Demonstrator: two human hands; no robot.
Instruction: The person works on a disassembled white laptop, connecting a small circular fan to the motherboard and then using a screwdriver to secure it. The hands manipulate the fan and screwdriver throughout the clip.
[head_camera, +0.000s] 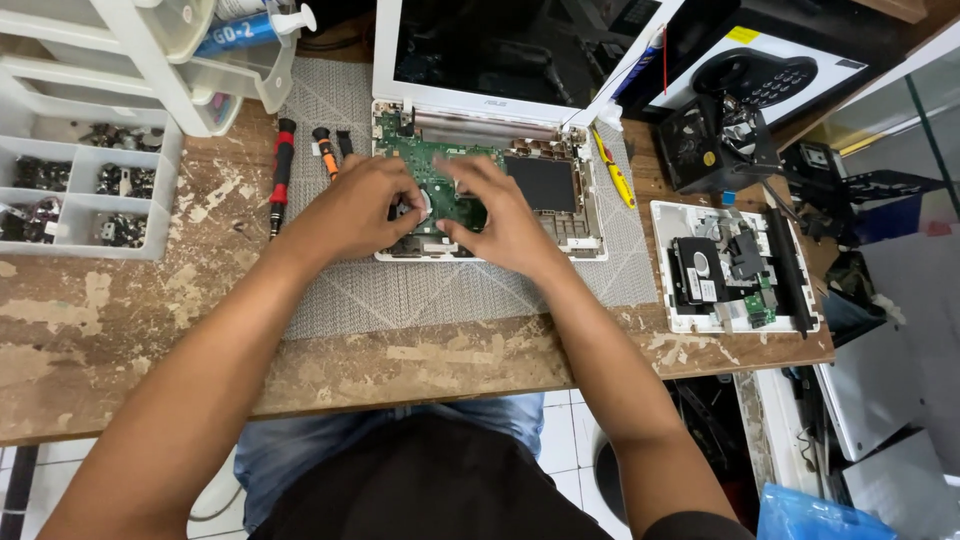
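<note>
Both hands, the left hand (355, 210) and the right hand (500, 222), covered the middle of the green circuit board (440, 165), so the part under the fingertips could not be made out. The compartment tray (90, 190) at the bench's left edge was cut off; its small dark pieces were too small to identify.

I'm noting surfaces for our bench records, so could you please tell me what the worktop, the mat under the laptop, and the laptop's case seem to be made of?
Worktop: probably wood, with a worn coating; pale patches flake over brown.
Mat: apparently woven grey fabric or rubbery mesh, matte, with a fine grid texture.
Laptop case: likely white plastic, smooth and slightly glossy.
Both hands, left hand and right hand, rest on its green circuit board.
</note>
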